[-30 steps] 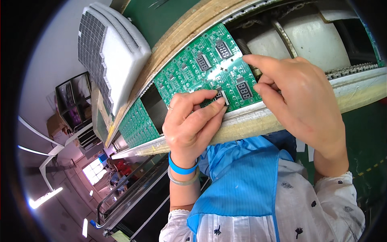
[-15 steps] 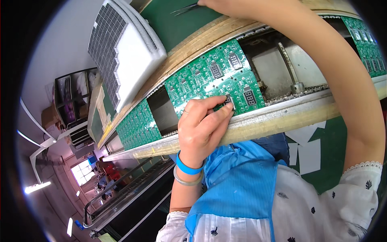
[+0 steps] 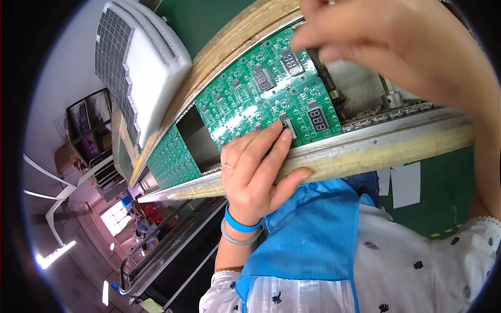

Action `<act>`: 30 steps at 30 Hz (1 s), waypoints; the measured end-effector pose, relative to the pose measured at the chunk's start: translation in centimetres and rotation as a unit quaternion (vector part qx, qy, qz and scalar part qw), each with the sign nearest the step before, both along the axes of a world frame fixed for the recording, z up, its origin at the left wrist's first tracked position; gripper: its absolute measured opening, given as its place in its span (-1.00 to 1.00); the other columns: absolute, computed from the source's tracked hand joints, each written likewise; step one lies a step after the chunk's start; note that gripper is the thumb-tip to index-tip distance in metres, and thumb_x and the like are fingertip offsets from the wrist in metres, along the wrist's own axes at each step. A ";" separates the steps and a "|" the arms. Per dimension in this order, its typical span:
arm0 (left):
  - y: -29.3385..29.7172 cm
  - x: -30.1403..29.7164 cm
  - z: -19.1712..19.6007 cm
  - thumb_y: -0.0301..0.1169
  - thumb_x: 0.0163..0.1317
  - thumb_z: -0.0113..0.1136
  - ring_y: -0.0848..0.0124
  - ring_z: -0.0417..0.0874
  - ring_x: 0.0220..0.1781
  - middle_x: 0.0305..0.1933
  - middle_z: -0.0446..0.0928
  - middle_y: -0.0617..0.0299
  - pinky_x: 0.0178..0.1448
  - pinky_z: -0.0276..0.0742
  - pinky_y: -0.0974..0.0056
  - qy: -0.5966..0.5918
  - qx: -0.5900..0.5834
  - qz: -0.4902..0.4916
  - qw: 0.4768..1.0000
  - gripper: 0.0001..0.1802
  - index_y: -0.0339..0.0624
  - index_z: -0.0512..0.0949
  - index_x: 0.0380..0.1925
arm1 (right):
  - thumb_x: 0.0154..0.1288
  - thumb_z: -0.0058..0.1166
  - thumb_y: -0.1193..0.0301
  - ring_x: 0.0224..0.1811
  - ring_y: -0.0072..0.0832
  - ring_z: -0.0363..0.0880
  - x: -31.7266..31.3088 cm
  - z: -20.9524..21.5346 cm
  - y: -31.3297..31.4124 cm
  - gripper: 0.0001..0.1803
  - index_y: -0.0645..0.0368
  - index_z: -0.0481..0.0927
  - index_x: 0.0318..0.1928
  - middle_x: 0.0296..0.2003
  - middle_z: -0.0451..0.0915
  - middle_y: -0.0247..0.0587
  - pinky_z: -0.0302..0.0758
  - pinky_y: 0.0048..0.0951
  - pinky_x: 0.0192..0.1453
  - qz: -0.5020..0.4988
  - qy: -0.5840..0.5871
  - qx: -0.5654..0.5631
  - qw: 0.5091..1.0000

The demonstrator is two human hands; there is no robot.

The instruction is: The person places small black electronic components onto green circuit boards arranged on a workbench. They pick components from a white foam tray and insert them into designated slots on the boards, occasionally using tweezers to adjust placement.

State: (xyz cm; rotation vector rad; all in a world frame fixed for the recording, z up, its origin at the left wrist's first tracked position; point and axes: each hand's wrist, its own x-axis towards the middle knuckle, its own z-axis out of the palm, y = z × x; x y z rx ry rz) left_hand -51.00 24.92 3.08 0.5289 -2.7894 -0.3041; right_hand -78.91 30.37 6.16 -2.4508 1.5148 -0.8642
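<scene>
A green circuit board panel (image 3: 219, 117) sits between the rails, carrying several black-faced digit displays. My left hand (image 3: 250, 175) lies over its near edge. Two of its fingertips press on one display (image 3: 288, 128), partly covering it, while the thumb sticks out apart from them. Nearest to the fingers is another seated display (image 3: 317, 119); two more displays, one of them here (image 3: 291, 63), sit farther back. Above the panel's far right corner hovers my right hand (image 3: 373, 44), smeared by motion. Whether it holds anything I cannot make out.
A metal rail (image 3: 376, 124) with a chain runs along the near side, a wooden edge (image 3: 219, 55) along the far side. White foam trays (image 3: 162, 78) holding dark displays stand at the far left. Another green panel (image 3: 175, 161) lies farther left between the rails.
My right hand has come from the far tabletop, where it held tweezers, down toward the panel. My left thumb has let go of the display; two fingers stay on it. The view has shifted slightly.
</scene>
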 end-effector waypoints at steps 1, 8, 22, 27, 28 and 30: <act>0.0 -0.1 0.0 -0.05 0.07 0.52 0.14 0.69 0.02 0.09 0.69 0.01 0.15 0.52 0.14 -0.001 -0.001 -0.003 1.000 -0.41 -0.31 0.74 -0.03 | 0.33 0.07 0.47 -0.10 -0.08 0.67 0.2 -0.6 0.6 -0.78 0.32 0.70 -0.13 -0.18 0.66 0.06 0.60 -0.16 -0.01 0.011 0.006 -0.006 1.000; 0.0 -0.1 -0.2 -0.04 0.11 0.52 0.05 0.75 0.00 0.06 0.69 -0.09 0.07 0.66 0.10 0.002 -0.003 -0.010 1.000 -0.37 -0.38 0.72 -0.03 | 0.25 0.10 0.43 -0.15 -0.17 0.65 0.4 -2.8 1.2 -0.78 0.29 0.70 -0.19 -0.21 0.64 -0.04 0.57 -0.19 -0.09 0.020 0.012 -0.034 0.999; 0.6 -0.2 0.1 -0.03 0.11 0.53 0.05 0.76 0.02 0.04 0.70 -0.10 0.10 0.69 0.11 -0.015 -0.002 0.016 1.000 -0.36 -0.38 0.72 0.00 | 0.07 0.16 0.35 -0.27 -0.33 0.60 0.3 -3.6 0.9 -0.78 0.22 0.70 -0.32 -0.28 0.61 -0.24 0.53 -0.25 -0.25 0.007 0.021 -0.056 0.998; 0.4 -0.2 -0.1 -0.03 0.09 0.53 0.05 0.77 0.01 0.04 0.71 -0.09 0.08 0.71 0.12 -0.001 -0.015 0.005 1.000 -0.36 -0.38 0.73 -0.01 | 0.01 0.18 0.32 -0.31 -0.39 0.59 0.8 -3.8 0.9 -0.78 0.19 0.70 -0.36 -0.30 0.60 -0.31 0.51 -0.28 -0.31 0.012 0.034 -0.063 0.997; 0.3 -0.2 -0.1 -0.03 0.09 0.53 0.05 0.77 0.01 0.04 0.71 -0.09 0.08 0.71 0.12 -0.001 -0.015 0.005 1.000 -0.36 -0.38 0.73 -0.01 | 0.00 0.18 0.31 -0.32 -0.41 0.59 0.8 -3.9 0.9 -0.78 0.19 0.69 -0.37 -0.31 0.59 -0.32 0.51 -0.28 -0.32 0.012 0.036 -0.064 0.997; 0.3 -0.2 -0.1 -0.03 0.08 0.53 0.05 0.77 0.01 0.04 0.71 -0.09 0.07 0.71 0.12 -0.001 -0.014 0.006 1.000 -0.36 -0.37 0.73 -0.02 | -0.03 0.19 0.30 -0.34 -0.43 0.58 1.0 -3.8 0.8 -0.77 0.18 0.69 -0.39 -0.32 0.59 -0.35 0.50 -0.29 -0.35 0.013 0.040 -0.065 0.997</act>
